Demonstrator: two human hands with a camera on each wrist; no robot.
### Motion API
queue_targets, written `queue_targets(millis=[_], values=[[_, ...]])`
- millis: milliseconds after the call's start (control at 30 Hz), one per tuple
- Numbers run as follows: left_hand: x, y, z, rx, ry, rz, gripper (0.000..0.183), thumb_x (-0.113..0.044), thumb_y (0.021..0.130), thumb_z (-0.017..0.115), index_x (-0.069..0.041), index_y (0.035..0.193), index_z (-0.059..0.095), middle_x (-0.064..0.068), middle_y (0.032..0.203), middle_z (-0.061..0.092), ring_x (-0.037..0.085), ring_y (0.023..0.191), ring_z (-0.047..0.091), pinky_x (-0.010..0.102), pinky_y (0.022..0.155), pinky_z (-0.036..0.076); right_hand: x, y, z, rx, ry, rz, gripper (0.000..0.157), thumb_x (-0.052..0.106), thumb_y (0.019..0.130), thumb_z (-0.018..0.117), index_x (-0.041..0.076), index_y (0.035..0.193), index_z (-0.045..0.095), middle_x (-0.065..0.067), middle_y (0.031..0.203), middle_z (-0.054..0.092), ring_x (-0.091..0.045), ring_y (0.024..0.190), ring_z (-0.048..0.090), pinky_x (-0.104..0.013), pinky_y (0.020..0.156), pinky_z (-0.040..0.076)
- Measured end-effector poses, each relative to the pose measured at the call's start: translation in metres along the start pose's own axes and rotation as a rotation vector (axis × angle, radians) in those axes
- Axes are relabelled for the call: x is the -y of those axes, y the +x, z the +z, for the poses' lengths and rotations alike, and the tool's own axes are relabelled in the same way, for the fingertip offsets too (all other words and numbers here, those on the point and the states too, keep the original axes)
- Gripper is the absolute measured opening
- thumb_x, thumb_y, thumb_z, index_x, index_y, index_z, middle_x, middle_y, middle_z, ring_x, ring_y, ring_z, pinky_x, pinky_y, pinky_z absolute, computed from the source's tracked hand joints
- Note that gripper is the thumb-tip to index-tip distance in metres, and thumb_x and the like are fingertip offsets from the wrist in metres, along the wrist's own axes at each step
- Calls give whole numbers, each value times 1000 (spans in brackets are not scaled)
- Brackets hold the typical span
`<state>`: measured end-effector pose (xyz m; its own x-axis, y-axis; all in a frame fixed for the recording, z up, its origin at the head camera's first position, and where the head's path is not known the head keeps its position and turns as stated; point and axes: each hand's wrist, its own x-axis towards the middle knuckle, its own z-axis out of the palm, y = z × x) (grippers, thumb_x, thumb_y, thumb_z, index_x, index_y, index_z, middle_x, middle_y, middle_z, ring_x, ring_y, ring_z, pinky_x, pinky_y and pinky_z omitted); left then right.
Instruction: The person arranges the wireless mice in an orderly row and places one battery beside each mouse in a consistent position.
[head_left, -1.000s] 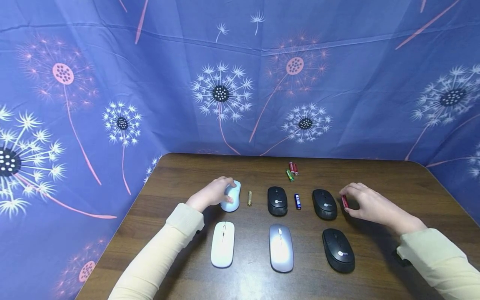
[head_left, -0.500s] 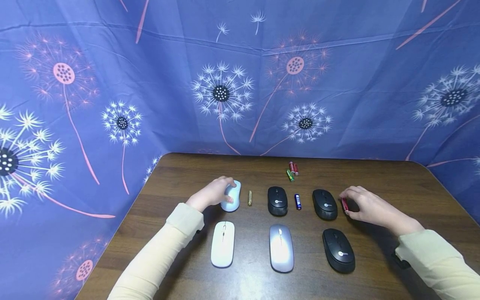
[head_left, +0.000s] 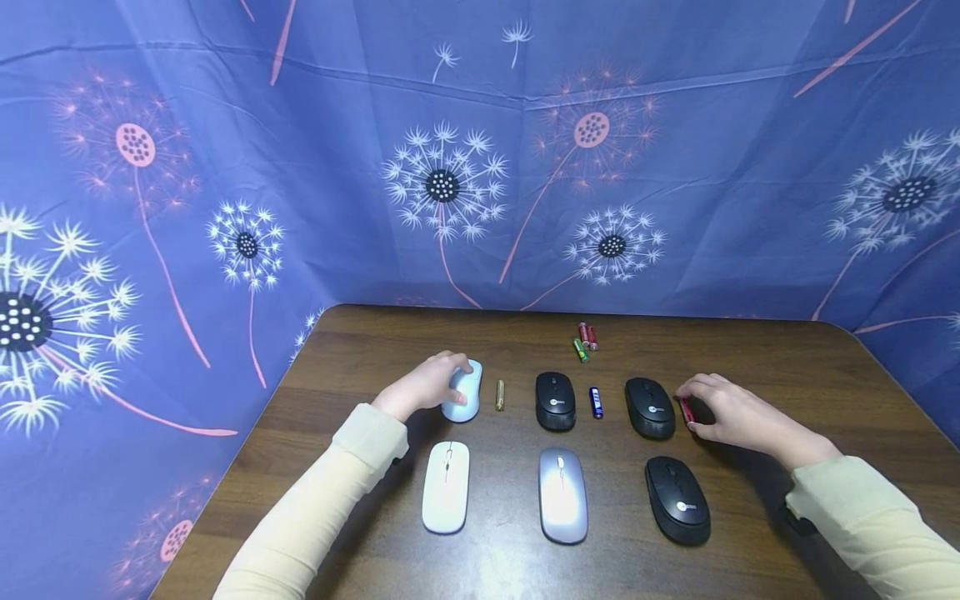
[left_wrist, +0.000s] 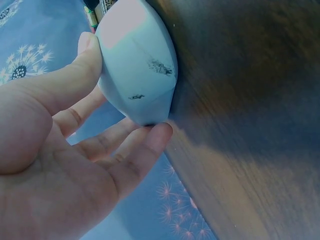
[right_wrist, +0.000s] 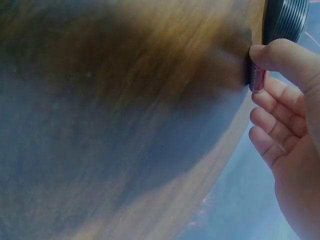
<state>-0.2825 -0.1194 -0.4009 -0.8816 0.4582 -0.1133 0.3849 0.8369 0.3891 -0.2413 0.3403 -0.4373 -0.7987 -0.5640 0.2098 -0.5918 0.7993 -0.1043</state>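
At the left of the row, my left hand (head_left: 424,387) grips a light blue computer mouse (head_left: 468,390) by its sides. The left wrist view shows the thumb on one side of this mouse (left_wrist: 137,55) and fingertips at its other edge. My right hand (head_left: 731,414) pinches a red battery (head_left: 686,411) between thumb and fingers, close beside the right side of a black mouse (head_left: 650,407). In the right wrist view the thumb covers the upper part of the battery (right_wrist: 258,80), which lies along the tabletop. A gold battery (head_left: 500,396) lies just right of the blue mouse.
Between two black mice lies a blue battery (head_left: 596,402); the left one is a black mouse (head_left: 555,402). The front row has a white mouse (head_left: 446,487), a grey mouse (head_left: 562,497) and another black mouse (head_left: 677,501). Behind lie a green battery (head_left: 581,350) and red batteries (head_left: 584,335).
My right hand has shifted slightly left and toward me with the red battery, closer to the black mouse. The left hand has stayed on the light blue mouse.
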Motion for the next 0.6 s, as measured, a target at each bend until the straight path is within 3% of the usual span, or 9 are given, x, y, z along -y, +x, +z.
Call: queue_targets(millis=[600], values=[[-1, 0, 0, 4, -15, -18, 46, -15, 79, 76, -6, 120, 59, 17, 128, 54, 30, 121, 49, 41, 100, 42, 2, 1, -2, 39, 6, 31, 44, 11, 65, 81, -2, 104, 64, -13, 101, 63, -32, 97, 59, -50, 81, 50]])
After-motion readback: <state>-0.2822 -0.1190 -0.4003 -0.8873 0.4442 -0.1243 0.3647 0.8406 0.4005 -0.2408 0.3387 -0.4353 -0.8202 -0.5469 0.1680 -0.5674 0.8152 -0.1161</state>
